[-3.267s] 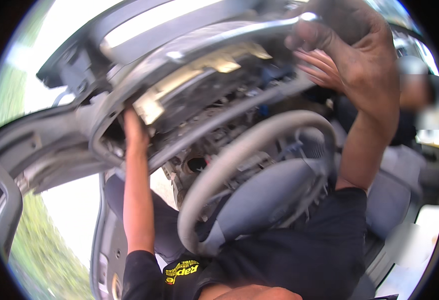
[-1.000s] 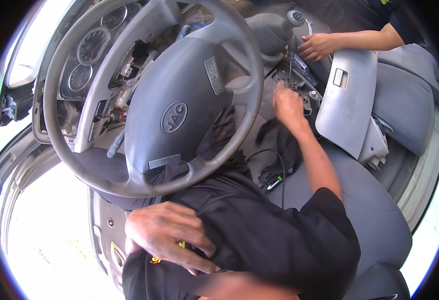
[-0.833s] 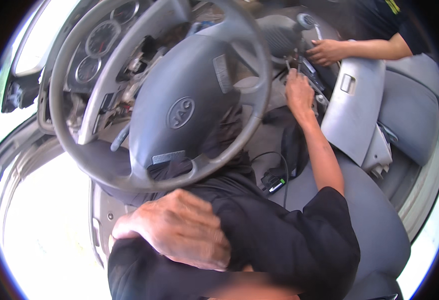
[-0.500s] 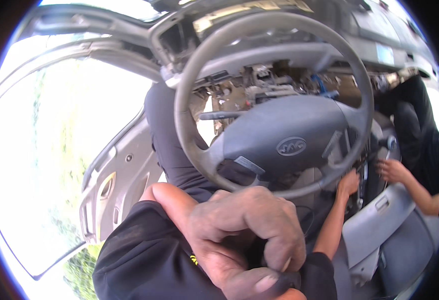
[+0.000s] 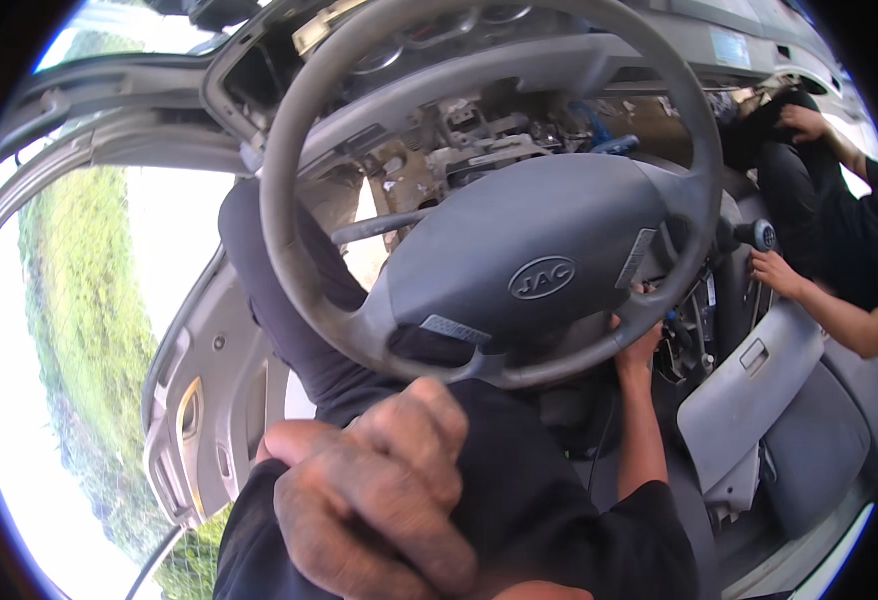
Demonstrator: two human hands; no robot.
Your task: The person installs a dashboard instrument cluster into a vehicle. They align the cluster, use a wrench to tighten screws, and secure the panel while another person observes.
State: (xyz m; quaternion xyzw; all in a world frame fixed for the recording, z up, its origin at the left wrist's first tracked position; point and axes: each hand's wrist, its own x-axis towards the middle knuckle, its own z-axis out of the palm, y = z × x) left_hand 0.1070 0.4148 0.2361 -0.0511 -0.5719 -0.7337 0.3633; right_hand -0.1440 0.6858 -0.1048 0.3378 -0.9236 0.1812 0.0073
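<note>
Close up at the bottom, my left hand [image 5: 384, 495] is curled into a fist, its fingers smudged with dirt. Whatever it may hold is hidden inside. The grey steering wheel [image 5: 529, 230] fills the middle, beyond that fist. My right hand [image 5: 641, 345] reaches behind the wheel's lower right rim, beside the dark mechanism with loose parts [image 5: 694, 335] between the seats. Rim and hub cover most of its fingers, so its grip is hidden. Just to the right stands a gear lever with a round dark knob [image 5: 762, 235].
Behind the wheel the dashboard [image 5: 499, 140] is opened up, with bare brackets and blue parts showing. A co-worker's hand [image 5: 776, 275] rests near the gear lever; their other hand [image 5: 804, 122] is at their knee. A grey panel [image 5: 749, 380] lies on the seat [image 5: 819, 470]. The door [image 5: 199, 400] is at left.
My left hand has moved left and closed tighter. My right hand has gone further under the wheel's rim. The co-worker's second hand has come into view, and the view has shifted.
</note>
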